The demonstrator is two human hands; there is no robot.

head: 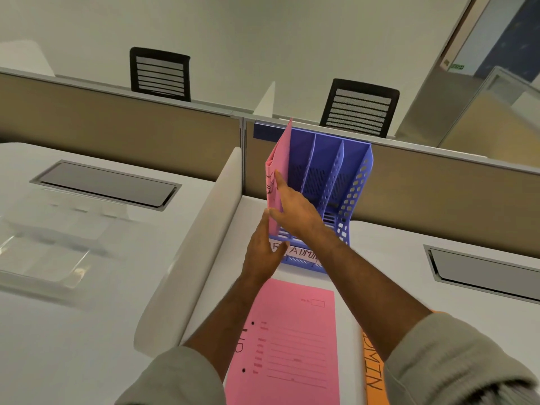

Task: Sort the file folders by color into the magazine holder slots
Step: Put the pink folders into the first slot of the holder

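A blue perforated magazine holder (336,182) stands on the white desk (409,276) against the tan partition panel (438,188); all positions below are given relative to this holder.

A pink file folder (279,173) stands upright in the holder's leftmost slot, its top corner rising above the holder's rear wall. Black handwriting shows on its left face. The other slots, to the right of the pink folder, show only their dividers and perforated back.

The right hand (295,211) lies against the folder's right face with straight fingers, index finger pointing up along the sheet and thumb at the folder's lower front edge. The left hand (263,252) is at the folder's lower left, in front of the holder's base, fingers extended and together, touching the folder's edge. Neither hand curls around the folder.

A white label strip on the holder's front base reads "ADMIN" (304,254); the text to its left is partly covered by the left hand.

In front of the holder, a second pink file folder (286,346) lies flat on the desk between the forearms, printed form side up. An orange file folder (372,369), handwritten "ADMIN", lies just right of it, partly under the right sleeve (455,355).

Behind the partition stand two black mesh office chairs (359,108).
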